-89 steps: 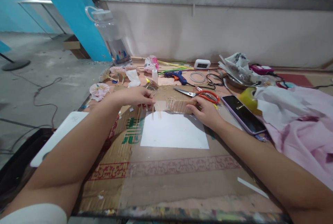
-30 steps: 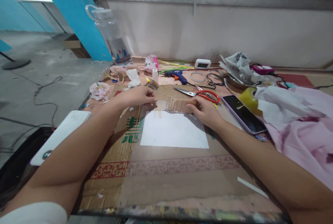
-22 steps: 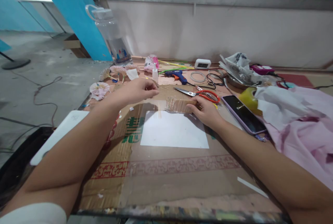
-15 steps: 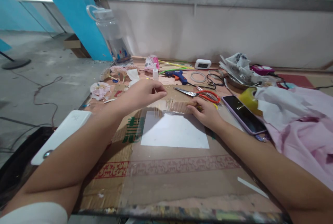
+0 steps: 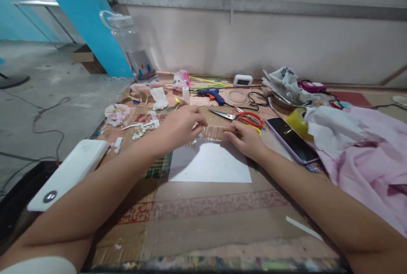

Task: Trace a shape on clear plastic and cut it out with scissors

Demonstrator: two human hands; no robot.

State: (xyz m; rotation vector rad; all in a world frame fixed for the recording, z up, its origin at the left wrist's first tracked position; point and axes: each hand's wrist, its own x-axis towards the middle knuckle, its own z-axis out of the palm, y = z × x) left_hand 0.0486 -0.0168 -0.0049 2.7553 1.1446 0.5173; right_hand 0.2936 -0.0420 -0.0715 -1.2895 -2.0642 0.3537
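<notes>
A short brown ribbed strip (image 5: 213, 132), seemingly of thin sticks side by side with something clear and shiny along its edge, lies above the far edge of a white paper sheet (image 5: 210, 163). My right hand (image 5: 246, 140) pinches the strip's right end between thumb and fingers. At the other end, my left hand (image 5: 186, 124) is closed, its fingertips touching or just beside the strip. What those fingers hold is too small to make out. Thin stick ends show under the left hand. Red-handled scissors (image 5: 237, 116) lie just beyond the strip.
Behind are a blue glue gun (image 5: 211, 95), a small white bottle (image 5: 186, 93) and a water bottle (image 5: 135, 49). Pleated paper fans (image 5: 117, 114) and scraps lie left, near a white power bank (image 5: 68, 174). A phone (image 5: 291, 139), yellow tape (image 5: 299, 122) and pink cloth (image 5: 359, 151) are right.
My left hand has come down and closer to the strip's left end, its fingers curling more. My right hand keeps its grip. The whole view has shifted slightly.
</notes>
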